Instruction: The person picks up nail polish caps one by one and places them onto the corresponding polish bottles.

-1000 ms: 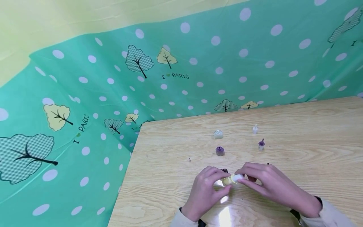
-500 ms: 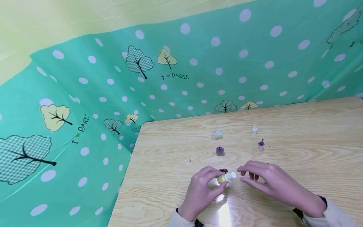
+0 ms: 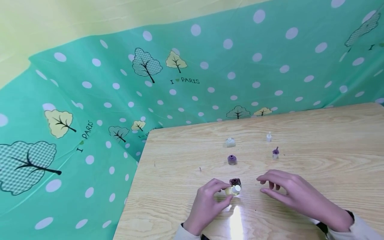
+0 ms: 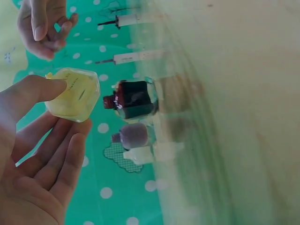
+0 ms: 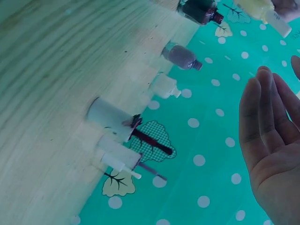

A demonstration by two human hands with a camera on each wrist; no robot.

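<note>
Okay, w/ the yellow bottle point(image 4: 77, 96) as clock centre in the head view: dotted green curtain point(image 3: 186, 90) hangs at 12, wood table point(image 3: 168, 193) in front of it. R hand point(image 3: 289, 188) is at 3, empty, fingers loosely bent w/ a wide gap btw thumb & fingertips. L hand point(image 3: 208, 203) at 8 pinches the yellow bottle btw thumb & fingers, lifted off the wood, top tipped approx. toward 2. Dark bottle point(image 3: 235, 182), capless, is just past it at 1, apart; purple bottle point(image 3: 232, 160), capless too, farther at 12; clear bottle point(image 3: 230, 143), same, beyond that. Dark brush cap point(image 5: 112, 119) shows only in the R wrist view; purple brush cap point(image 3: 275, 153) at 2, white brush cap point(image 3: 268, 137) at 1, all bristles up. Smallest, white cap point(image 3: 237, 188) sits on the yellow bottle. To do it well, I'd say: pinch glass, not cap; level it asap; set base flat, w/ room from the dark bottle's neck; any cap-turning by R hand slow, w/o jerks.
</note>
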